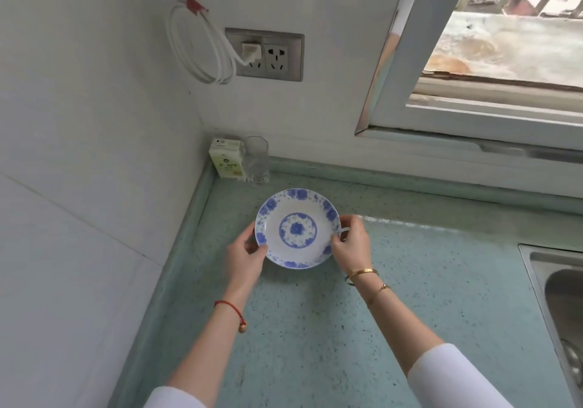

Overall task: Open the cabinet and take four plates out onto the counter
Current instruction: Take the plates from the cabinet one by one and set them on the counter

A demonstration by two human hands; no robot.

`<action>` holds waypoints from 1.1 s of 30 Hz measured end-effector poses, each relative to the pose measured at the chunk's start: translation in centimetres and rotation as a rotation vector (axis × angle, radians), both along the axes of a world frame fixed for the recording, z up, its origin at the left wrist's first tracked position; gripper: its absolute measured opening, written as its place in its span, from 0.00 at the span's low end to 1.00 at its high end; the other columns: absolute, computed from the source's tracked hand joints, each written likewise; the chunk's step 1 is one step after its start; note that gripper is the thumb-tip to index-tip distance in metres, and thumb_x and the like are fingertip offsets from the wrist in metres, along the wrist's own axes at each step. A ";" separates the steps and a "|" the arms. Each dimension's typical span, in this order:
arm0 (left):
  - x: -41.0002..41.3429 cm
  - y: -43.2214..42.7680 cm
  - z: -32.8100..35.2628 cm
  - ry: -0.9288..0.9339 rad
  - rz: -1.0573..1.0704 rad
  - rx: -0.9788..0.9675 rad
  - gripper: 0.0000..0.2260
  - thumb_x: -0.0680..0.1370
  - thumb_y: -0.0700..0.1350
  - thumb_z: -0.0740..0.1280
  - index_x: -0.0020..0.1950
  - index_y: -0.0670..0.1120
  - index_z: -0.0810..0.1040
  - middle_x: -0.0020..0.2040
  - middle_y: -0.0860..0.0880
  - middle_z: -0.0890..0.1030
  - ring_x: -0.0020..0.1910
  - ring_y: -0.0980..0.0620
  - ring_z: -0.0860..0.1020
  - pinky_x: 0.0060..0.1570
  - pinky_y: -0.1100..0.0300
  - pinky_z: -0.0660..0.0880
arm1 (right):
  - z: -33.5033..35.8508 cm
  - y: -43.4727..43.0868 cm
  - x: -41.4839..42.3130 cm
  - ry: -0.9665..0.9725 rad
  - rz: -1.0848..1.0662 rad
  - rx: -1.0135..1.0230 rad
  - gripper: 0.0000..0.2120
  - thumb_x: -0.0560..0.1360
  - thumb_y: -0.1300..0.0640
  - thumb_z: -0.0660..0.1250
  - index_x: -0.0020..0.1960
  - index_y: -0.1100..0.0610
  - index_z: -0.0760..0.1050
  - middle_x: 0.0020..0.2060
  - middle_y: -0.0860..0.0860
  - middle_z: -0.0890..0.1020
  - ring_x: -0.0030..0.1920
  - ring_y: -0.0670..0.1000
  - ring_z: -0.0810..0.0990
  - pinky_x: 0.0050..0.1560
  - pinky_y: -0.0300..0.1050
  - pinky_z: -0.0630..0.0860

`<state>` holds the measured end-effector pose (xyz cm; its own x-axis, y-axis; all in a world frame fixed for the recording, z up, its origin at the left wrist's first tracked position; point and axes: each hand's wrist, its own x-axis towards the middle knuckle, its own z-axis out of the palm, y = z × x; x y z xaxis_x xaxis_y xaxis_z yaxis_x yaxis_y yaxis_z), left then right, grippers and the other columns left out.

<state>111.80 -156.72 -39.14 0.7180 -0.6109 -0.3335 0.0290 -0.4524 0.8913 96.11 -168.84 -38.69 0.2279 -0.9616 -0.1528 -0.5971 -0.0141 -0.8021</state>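
1. Plate (297, 228): white with blue floral rim and centre medallion, face up, low over the green speckled table (315, 328) toward its back left corner; contact with the surface cannot be told.
2. Left hand (244, 256): fingers closed on the plate's left rim; red cord on wrist.
3. Right hand (351, 243): pinching the right rim; gold bangles on wrist.
4. Carton (227, 159) and clear glass (257, 159): side by side in the corner, behind the plate.
5. Sink (558, 297): at the right edge, well apart.
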 end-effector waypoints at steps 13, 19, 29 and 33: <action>0.1 0.2 0.5 0.002 -0.050 0.030 0.24 0.77 0.37 0.69 0.73 0.49 0.72 0.60 0.52 0.81 0.50 0.62 0.78 0.51 0.64 0.75 | 0.2 0.3 -0.4 -0.025 -0.040 0.099 0.17 0.75 0.64 0.66 0.63 0.61 0.71 0.54 0.55 0.78 0.51 0.53 0.78 0.50 0.42 0.75; -0.9 1.6 2.5 -0.102 0.031 0.001 0.27 0.77 0.49 0.71 0.75 0.52 0.68 0.62 0.60 0.77 0.56 0.55 0.78 0.57 0.57 0.75 | 1.9 0.8 -2.3 -0.027 -0.042 0.013 0.17 0.76 0.59 0.66 0.64 0.60 0.71 0.54 0.55 0.77 0.43 0.50 0.76 0.47 0.41 0.73; -9.3 8.9 10.6 -0.171 0.205 -0.263 0.18 0.78 0.47 0.69 0.68 0.53 0.76 0.62 0.60 0.80 0.53 0.73 0.77 0.45 0.81 0.71 | 9.1 5.4 -7.1 -0.301 0.195 -0.027 0.13 0.78 0.56 0.65 0.61 0.58 0.74 0.53 0.53 0.80 0.49 0.50 0.79 0.49 0.45 0.80; -14.9 13.4 13.6 -0.190 0.335 -0.358 0.16 0.78 0.43 0.70 0.66 0.48 0.78 0.61 0.53 0.82 0.53 0.70 0.79 0.51 0.78 0.72 | 12.6 8.9 -10.4 -0.376 0.362 0.028 0.12 0.78 0.56 0.64 0.61 0.56 0.75 0.53 0.51 0.81 0.52 0.53 0.80 0.54 0.56 0.80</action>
